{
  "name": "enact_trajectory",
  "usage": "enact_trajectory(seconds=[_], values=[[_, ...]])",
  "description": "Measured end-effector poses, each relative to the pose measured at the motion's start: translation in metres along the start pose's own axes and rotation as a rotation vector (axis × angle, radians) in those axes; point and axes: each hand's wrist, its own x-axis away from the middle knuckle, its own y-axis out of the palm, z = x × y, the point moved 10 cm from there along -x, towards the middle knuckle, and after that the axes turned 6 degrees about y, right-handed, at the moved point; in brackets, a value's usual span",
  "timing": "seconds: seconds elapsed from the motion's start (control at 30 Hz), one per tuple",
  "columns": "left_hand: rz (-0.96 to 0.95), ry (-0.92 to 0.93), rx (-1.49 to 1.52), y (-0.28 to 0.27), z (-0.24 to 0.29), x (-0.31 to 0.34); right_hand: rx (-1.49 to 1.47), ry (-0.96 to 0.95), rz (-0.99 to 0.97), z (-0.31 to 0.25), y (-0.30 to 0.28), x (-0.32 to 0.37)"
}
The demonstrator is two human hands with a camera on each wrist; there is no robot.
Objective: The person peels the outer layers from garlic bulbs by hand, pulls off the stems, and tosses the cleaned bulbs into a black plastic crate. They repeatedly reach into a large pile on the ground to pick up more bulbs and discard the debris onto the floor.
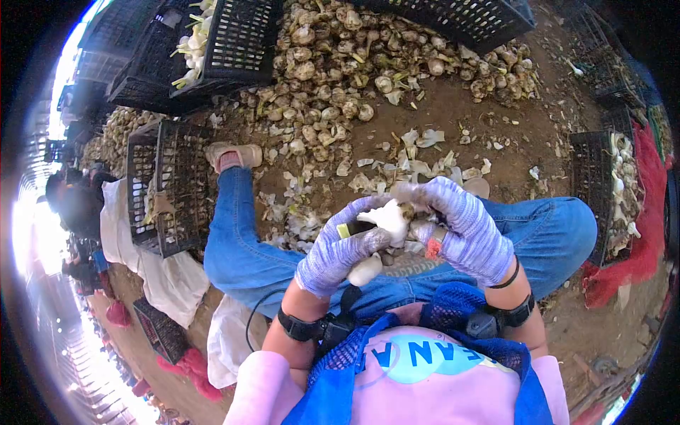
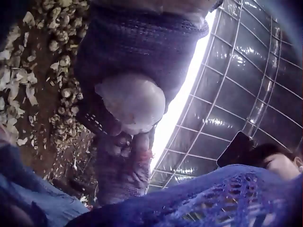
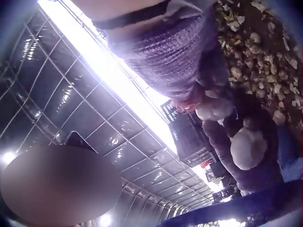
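1. Two hands near together, ribbed lilac knit: left hand (image 1: 338,248), right hand (image 1: 464,230), clamped on white papery garlic bulb (image 1: 392,221) between them.
2. Smooth rounded white bulb (image 1: 365,270) in left palm.

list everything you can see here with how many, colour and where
bulb between the hands: one, white, above the lap
palm bulb: one, white, against the left palm
heaped bulbs: many, off-white and brown, ground ahead
crates: at least five, black, ahead and both sides
cleaned bulbs: several, white, upper-left crate
peelings: many, off-white, ground ahead
netting: several pieces, red, far right and lower left
cloth: at least two pieces, white, left
roof: one, grey, overhead
jeans: one pair, blue, legs
shirt: one, pink, torso
left hand: one, lavender glove, left
right hand: one, lavender glove, right
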Motion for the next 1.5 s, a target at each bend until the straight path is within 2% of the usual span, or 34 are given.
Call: enact_trajectory(seconds=[0.1,0.23,0.3,0.37,0.43,0.5,0.53,0.57,0.6,0.67,0.73,0.77,0.83,0.9,0.97,1.03,1.07,1.2,1.23,1.27,1.3,1.37,1.43,1.47,1.5], values=[[-0.050,-0.050,-0.004,-0.003,-0.009,0.001,-0.167,0.009,-0.040,0.006,0.005,-0.001],[-0.036,-0.044,0.050,-0.008,-0.021,-0.002,-0.091,0.114,-0.022,0.018,0.005,0.002],[-0.060,-0.050,0.124,0.005,-0.017,-0.002,-0.311,0.372,-0.161,0.031,0.017,0.001],[-0.082,-0.052,0.197,0.010,-0.017,-0.002,-0.269,0.377,-0.136,0.033,0.017,0.000],[-0.097,0.044,-0.009,0.005,-0.015,-0.003,-0.225,0.380,-0.112,0.034,0.016,-0.001],[-0.087,0.032,-0.046,0.008,-0.016,-0.008,-0.078,0.260,-0.058,0.022,0.013,-0.004],[-0.068,0.011,0.180,0.007,-0.020,-0.011,-0.045,0.144,-0.068,0.016,0.017,-0.002],[-0.049,-0.008,0.406,0.006,-0.021,-0.013,-0.151,0.205,-0.145,0.018,0.026,0.000],[-0.008,-0.028,0.469,0.002,-0.021,-0.014,-0.210,0.203,-0.152,0.018,0.027,0.002],[-0.046,-0.030,0.635,0.001,-0.022,-0.022,-0.267,0.196,-0.160,0.023,0.027,0.008],[-0.051,-0.043,0.693,0.002,-0.020,-0.025,-0.433,0.514,-0.021,0.066,0.023,0.021],[-0.041,-0.030,0.683,0.001,-0.019,-0.027,-0.432,0.512,-0.016,0.065,0.022,0.019],[-0.035,-0.018,0.673,0.002,-0.018,-0.029,-0.087,0.225,0.100,0.031,0.005,0.005],[0.038,-0.006,0.534,-0.004,-0.021,-0.030,-0.028,0.230,0.134,0.024,0.005,0.000],[0.020,0.014,0.540,0.003,-0.018,-0.030,0.124,0.187,0.197,0.010,0.001,-0.005],[0.199,0.026,0.429,-0.010,-0.023,-0.031,0.195,0.161,0.197,0.008,0.000,-0.009],[0.137,-0.008,0.420,-0.006,-0.022,-0.030,0.260,0.130,0.178,0.007,0.002,-0.009],[0.181,0.025,0.353,-0.005,-0.014,-0.030,0.416,0.046,0.136,0.004,0.005,-0.011],[0.107,-0.009,0.337,-0.002,-0.018,-0.030,0.468,0.010,0.115,0.003,0.007,-0.011],[0.032,-0.042,0.320,0.003,-0.023,-0.030,0.468,0.012,0.116,0.004,0.005,-0.011],[0.033,-0.044,0.320,0.002,-0.026,-0.031,0.441,-0.002,0.107,0.004,0.006,-0.011],[0.048,-0.164,0.395,0.004,-0.042,-0.030,0.414,-0.016,0.100,0.008,0.005,-0.012],[0.015,-0.182,0.467,0.009,-0.041,-0.030,0.224,0.033,0.186,0.023,-0.007,-0.012],[-0.018,-0.196,0.540,0.013,-0.040,-0.030,0.005,0.278,0.152,0.054,-0.005,-0.009],[-0.015,-0.194,0.540,0.013,-0.038,-0.030,0.003,0.276,0.150,0.053,-0.004,-0.008]])
